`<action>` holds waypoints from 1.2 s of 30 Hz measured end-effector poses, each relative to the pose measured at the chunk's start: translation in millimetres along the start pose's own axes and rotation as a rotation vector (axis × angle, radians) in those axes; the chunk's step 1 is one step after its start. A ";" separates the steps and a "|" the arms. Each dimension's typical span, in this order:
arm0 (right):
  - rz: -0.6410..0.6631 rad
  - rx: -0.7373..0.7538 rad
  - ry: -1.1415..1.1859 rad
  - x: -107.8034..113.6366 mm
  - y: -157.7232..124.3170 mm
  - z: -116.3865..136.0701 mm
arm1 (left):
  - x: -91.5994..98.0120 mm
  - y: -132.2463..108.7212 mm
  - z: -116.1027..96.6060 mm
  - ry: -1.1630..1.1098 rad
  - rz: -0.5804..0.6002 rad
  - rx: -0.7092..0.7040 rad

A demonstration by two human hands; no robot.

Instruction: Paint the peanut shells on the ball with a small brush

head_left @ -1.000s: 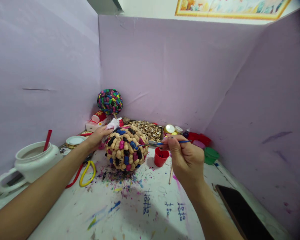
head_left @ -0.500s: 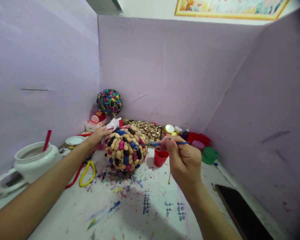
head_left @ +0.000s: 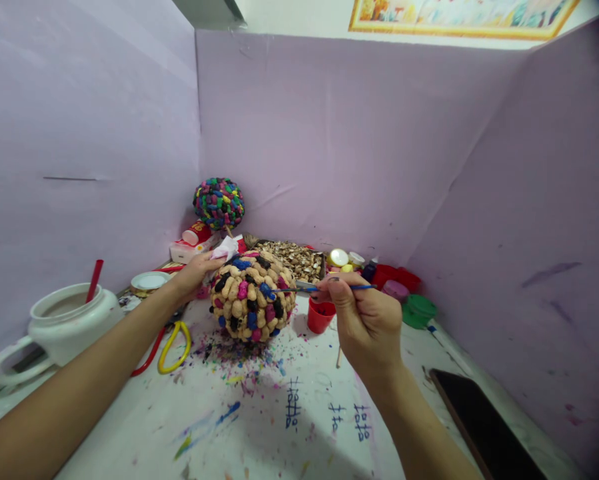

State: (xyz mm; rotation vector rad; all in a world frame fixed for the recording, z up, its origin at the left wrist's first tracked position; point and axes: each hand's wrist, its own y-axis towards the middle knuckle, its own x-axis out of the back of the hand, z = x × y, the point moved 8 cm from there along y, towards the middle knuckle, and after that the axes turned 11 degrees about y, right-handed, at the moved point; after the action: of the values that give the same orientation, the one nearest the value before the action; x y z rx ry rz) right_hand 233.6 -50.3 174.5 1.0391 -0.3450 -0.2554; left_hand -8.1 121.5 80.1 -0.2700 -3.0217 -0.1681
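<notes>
A ball covered in peanut shells (head_left: pixel 253 297) stands on the paint-stained white surface, some shells coloured blue, black and magenta, many plain tan. My left hand (head_left: pixel 198 275) is at its upper left side, closed on a crumpled white tissue (head_left: pixel 226 249) that lies against the ball. In my right hand (head_left: pixel 366 317), a thin blue paintbrush (head_left: pixel 362 287) is pinched between thumb and fingers; its tip touches a blue shell on the ball's front right. Just left of this hand sits a small red cup (head_left: pixel 321 316) with something dark inside.
Behind stand a fully coloured ball (head_left: pixel 219 203) and a tray of shells (head_left: pixel 295 261). At left are a white pot (head_left: pixel 73 322) and yellow-and-red-handled scissors (head_left: pixel 174 347). A green container (head_left: pixel 418 311) and a dark phone (head_left: pixel 484 423) are at right.
The brush and my right hand have shifted very slightly, with the tip still at the blue shell. My left hand and the ball look unmoved.
</notes>
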 end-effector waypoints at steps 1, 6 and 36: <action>0.004 0.002 -0.001 -0.5 0.0 0.4 | 0.2 0.3 0.2 0.003 0.000 -0.001; 0.003 0.034 -0.015 -0.7 1.4 4.3 | 1.9 0.7 -0.8 0.020 -0.020 -0.011; 0.083 0.246 -0.162 -8.8 2.2 35.0 | -3.8 -2.0 -5.8 -0.006 -0.006 0.005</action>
State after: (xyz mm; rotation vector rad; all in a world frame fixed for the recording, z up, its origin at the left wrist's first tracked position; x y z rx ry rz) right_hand 211.8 -73.8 191.1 1.2459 -0.5753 -0.2266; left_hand -4.1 118.2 85.2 -0.2610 -3.0285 -0.1603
